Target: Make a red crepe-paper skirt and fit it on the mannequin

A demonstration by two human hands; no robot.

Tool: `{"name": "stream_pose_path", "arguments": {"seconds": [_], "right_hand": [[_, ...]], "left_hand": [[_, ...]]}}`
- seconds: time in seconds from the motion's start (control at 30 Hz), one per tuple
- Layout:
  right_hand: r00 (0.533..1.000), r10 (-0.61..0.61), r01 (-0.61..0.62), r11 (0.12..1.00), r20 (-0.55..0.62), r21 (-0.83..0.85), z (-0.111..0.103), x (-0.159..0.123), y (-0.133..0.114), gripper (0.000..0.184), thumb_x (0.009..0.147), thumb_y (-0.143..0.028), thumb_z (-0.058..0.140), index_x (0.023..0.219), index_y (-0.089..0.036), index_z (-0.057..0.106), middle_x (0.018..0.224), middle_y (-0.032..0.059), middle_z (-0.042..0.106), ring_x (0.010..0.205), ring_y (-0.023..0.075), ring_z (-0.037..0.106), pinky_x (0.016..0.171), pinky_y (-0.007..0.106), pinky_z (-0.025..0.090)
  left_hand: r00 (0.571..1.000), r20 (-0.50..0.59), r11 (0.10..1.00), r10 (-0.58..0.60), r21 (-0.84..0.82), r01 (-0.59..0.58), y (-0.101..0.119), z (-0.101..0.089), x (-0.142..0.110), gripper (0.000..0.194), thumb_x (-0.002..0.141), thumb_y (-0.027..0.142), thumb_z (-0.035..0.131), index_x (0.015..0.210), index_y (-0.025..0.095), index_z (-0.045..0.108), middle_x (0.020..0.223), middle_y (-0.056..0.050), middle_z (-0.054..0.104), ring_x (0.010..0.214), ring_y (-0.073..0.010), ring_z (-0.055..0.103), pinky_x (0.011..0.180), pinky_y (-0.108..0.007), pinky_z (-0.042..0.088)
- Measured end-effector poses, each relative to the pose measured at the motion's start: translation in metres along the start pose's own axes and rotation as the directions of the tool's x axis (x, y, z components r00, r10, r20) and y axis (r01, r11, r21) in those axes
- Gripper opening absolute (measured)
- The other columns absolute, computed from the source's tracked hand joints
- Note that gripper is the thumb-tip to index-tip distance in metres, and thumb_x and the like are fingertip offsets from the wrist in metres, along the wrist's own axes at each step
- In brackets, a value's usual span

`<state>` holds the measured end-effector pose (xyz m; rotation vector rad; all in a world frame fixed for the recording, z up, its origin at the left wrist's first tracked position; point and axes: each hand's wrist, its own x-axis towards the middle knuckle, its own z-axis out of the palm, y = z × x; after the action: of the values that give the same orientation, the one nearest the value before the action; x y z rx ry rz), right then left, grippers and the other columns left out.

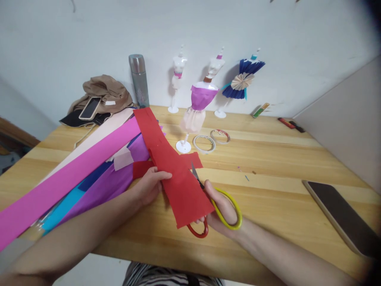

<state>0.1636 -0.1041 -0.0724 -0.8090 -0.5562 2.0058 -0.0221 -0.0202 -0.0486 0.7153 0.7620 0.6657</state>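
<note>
A long strip of red paper is pinched in my left hand, its thumb lying on top and the fingers underneath. My right hand grips scissors with one yellow and one red handle loop. The scissor blades are apart at the paper's right edge, the upper blade showing above it and the lower one hidden. Behind the strip lies another red piece. Just beyond stands a small white dress form wearing a purple top and pale pink skirt.
Pink, blue and purple paper sheets spread over the left of the table. Two tape rolls lie beyond my hands. A flask and more dress forms stand by the wall. A dark tablet-like device lies at right.
</note>
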Motion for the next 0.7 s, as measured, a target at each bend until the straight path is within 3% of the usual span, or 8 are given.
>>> {"name": "stream_pose_path", "arguments": {"seconds": [0.2,0.43,0.7], "right_hand": [[0.998,-0.001,0.002,1.000,0.070,-0.018,-0.0015,-0.0052,-0.0027,0.069,0.088,-0.070,0.047,0.049,-0.015,0.057,0.043,0.0043,0.054,0.046,0.0143,0.053,0.054,0.028,0.043],[0.997,-0.020,0.020,1.000,0.074,0.001,-0.0072,-0.0031,0.0022,0.070,0.091,-0.068,0.043,0.048,-0.015,0.058,0.042,0.0050,0.053,0.044,0.0143,0.052,0.053,0.028,0.042],[0.999,0.026,-0.026,1.000,-0.023,0.010,-0.0031,-0.0041,0.0025,0.059,0.087,-0.068,0.052,0.067,-0.014,0.065,0.045,0.0047,0.060,0.041,0.0145,0.054,0.046,0.026,0.039]], "left_hand": [[1.000,-0.020,1.000,-0.018,0.003,0.018,0.0002,0.0000,-0.0002,0.036,0.065,0.024,0.077,0.097,0.007,0.074,0.104,-0.019,0.075,0.095,-0.0330,0.071,0.093,-0.046,0.052],[0.998,-0.063,1.000,-0.020,0.002,0.020,-0.0021,-0.0017,0.0002,0.035,0.065,0.025,0.078,0.095,0.006,0.074,0.102,-0.019,0.075,0.095,-0.0337,0.071,0.088,-0.044,0.054],[0.991,-0.134,1.000,0.011,0.009,-0.010,-0.0041,0.0010,-0.0002,0.037,0.066,0.036,0.083,0.088,0.008,0.074,0.091,-0.016,0.076,0.078,-0.0259,0.071,0.076,-0.037,0.054]]}}
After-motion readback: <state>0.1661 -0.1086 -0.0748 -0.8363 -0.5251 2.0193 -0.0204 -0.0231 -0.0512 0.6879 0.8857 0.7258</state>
